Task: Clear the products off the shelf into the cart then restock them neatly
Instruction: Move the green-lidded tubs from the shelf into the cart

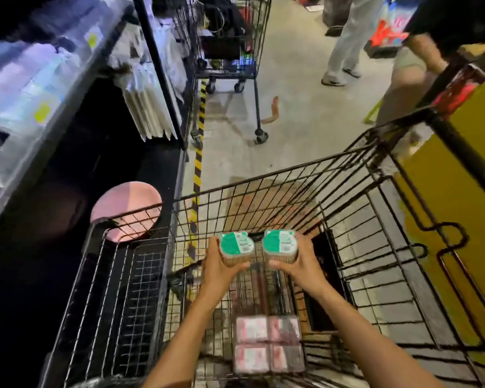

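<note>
Both hands hang over the wire cart (331, 175), each carrying one tub of product. The left hand (217, 268) has its grip wrapped around the left tub (235, 246), fingers along the outer side and thumb curled under the near edge. The right hand (301, 268) holds the right tub (280, 245) the same way, mirrored. Both tubs are upright with their green-and-white lids facing up, close side by side but not clearly touching, and held above the cart's floor rather than resting on it.

Lower in the cart, nearer the person, lies a block of pink-labelled packs (268, 344), laid flat in a tidy two-by-two. The shelf (48, 88) stands to the left, blurred by motion, so what remains on it cannot be told.

This looks like the clearing half of the job: the tubs are about to go down into the cart. To do it well, lower them all the way to the wire floor before loosening the grip, since a drop could crack a lid or tip a tub. Set them upright on the bare floor beyond the pink packs, pressed together in a row, so later tubs can line up beside them and come out in order for restocking.
</note>
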`<state>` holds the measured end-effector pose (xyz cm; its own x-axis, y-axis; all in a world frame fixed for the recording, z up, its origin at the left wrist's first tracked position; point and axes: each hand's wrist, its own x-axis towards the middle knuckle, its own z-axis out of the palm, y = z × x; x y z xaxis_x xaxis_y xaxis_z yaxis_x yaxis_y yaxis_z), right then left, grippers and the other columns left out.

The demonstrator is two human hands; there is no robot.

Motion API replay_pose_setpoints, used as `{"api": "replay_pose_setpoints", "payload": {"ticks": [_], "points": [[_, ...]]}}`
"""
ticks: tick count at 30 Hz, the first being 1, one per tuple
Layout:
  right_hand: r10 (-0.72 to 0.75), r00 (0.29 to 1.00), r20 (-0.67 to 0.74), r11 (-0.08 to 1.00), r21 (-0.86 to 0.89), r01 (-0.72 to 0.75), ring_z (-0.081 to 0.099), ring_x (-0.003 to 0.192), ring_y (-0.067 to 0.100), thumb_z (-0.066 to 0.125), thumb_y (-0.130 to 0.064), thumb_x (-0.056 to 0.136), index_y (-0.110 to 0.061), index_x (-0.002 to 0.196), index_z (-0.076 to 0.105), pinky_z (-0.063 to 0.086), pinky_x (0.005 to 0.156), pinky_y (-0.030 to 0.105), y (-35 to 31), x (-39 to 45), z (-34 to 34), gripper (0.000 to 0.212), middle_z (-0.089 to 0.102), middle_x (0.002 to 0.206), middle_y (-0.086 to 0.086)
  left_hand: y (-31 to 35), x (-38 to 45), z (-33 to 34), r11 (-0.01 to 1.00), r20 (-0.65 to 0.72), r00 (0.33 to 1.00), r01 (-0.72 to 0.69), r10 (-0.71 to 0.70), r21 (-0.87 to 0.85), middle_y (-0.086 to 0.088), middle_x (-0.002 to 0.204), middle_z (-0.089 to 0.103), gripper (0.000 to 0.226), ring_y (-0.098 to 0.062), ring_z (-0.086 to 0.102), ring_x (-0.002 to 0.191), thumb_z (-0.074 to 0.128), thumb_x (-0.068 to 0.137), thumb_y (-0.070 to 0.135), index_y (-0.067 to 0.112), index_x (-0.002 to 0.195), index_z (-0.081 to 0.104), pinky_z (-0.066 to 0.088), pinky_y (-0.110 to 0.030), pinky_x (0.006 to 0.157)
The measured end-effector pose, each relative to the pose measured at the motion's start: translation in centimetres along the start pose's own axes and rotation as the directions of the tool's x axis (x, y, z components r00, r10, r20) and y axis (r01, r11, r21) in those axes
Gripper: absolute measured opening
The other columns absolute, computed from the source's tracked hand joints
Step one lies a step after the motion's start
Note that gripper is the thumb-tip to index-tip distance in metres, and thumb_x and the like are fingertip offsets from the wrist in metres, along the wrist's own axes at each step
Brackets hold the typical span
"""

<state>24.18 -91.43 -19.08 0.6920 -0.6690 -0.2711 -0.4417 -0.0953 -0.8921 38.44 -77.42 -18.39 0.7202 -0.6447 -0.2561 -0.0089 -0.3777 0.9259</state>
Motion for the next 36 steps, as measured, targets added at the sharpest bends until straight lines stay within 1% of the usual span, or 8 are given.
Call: {"api": "replay_pose_setpoints", "payload": {"ticks": [4,8,13,16,21,25,31,36], "points": [[0.044,0.999,-0.028,0.991,-0.123,-0.047,0.039,0.113,0.013,0.089,-0.033,0.056,-0.015,0.134,0.046,0.029,0.084,0.002,4.9,5.6,1.4,0.090,0.045,0.119,0.004,-4.1,5.1,2.4,0.990,-0.090,0.995,0.050,-0.038,0.136,0.005,0.106,0.045,0.068,-0.012,0.044,0.105,0.086,0.061,0.006,0.006,0.119,0.051,0.037,0.000,0.079],[0.113,0.992,-0.059,0.986,-0.119,-0.120,0.048,0.107,0.011,0.090,-0.013,0.056,-0.011,0.126,0.051,0.032,0.079,-0.006,9.5,9.5,2.8,0.080,0.051,0.112,-0.001,-8.5,8.7,4.8,0.977,-0.104,0.988,0.132,-0.116,0.165,-0.008,0.121,0.047,0.075,-0.020,0.051,0.111,0.088,0.057,0.008,0.005,0.122,0.051,0.038,-0.004,0.081],[0.198,0.978,-0.061,0.966,-0.157,-0.205,0.061,0.106,0.008,0.094,-0.029,0.047,-0.017,0.122,0.055,0.054,0.090,0.029,14.6,13.1,5.0,0.085,0.062,0.116,-0.004,-12.2,12.3,7.3,0.971,-0.099,0.985,0.157,-0.141,0.182,-0.014,0.120,0.050,0.077,-0.012,0.042,0.101,0.088,0.054,-0.001,-0.002,0.122,0.051,0.030,-0.003,0.074],[0.225,0.971,-0.076,0.955,-0.180,-0.235,0.062,0.103,0.009,0.094,-0.025,0.046,-0.018,0.121,0.055,0.055,0.089,0.035,16.8,14.7,5.9,0.085,0.063,0.115,-0.004,-14.2,13.7,8.2,0.966,-0.102,0.979,0.191,-0.174,0.177,-0.015,0.121,0.052,0.078,-0.017,0.048,0.102,0.086,0.054,-0.006,-0.005,0.123,0.050,0.036,-0.003,0.077],[0.268,0.961,-0.069,0.943,-0.184,-0.276,0.059,0.100,0.014,0.085,-0.011,0.065,-0.010,0.125,0.051,0.047,0.080,0.018,16.7,15.4,6.3,0.068,0.061,0.115,0.002,-16.2,14.7,9.3,0.959,-0.089,0.979,0.197,-0.182,0.205,-0.013,0.128,0.049,0.084,-0.024,0.047,0.119,0.087,0.055,-0.003,0.001,0.130,0.047,0.039,-0.024,0.097],[0.272,0.960,-0.062,0.945,-0.171,-0.279,0.055,0.090,0.007,0.075,0.005,0.073,-0.004,0.125,0.049,0.040,0.052,-0.002,17.6,16.0,6.7,0.059,0.060,0.114,0.003,-17.5,15.3,9.9,0.955,-0.095,0.973,0.224,-0.209,0.194,-0.010,0.129,0.050,0.090,-0.023,0.048,0.121,0.088,0.051,-0.002,0.006,0.130,0.046,0.043,-0.033,0.101],[0.293,0.954,-0.066,0.929,-0.214,-0.300,0.051,0.092,0.005,0.075,0.001,0.075,-0.007,0.123,0.048,0.035,0.052,-0.003,17.6,16.8,6.7,0.055,0.060,0.110,-0.001,-18.3,15.9,10.3,0.956,-0.116,0.981,0.178,-0.154,0.234,-0.004,0.115,0.054,0.074,-0.013,0.051,0.106,0.088,0.055,0.003,0.008,0.117,0.049,0.041,-0.021,0.084],[0.272,0.961,-0.055,0.926,-0.256,-0.277,0.058,0.106,0.009,0.080,-0.001,0.069,-0.013,0.126,0.047,0.043,0.078,0.017,17.5,17.1,6.4,0.067,0.064,0.120,0.004,-18.9,16.4,10.5,0.962,-0.125,0.985,0.147,-0.120,0.232,-0.007,0.114,0.055,0.076,-0.017,0.054,0.106,0.091,0.053,0.008,0.006,0.117,0.050,0.044,-0.023,0.083]]}}
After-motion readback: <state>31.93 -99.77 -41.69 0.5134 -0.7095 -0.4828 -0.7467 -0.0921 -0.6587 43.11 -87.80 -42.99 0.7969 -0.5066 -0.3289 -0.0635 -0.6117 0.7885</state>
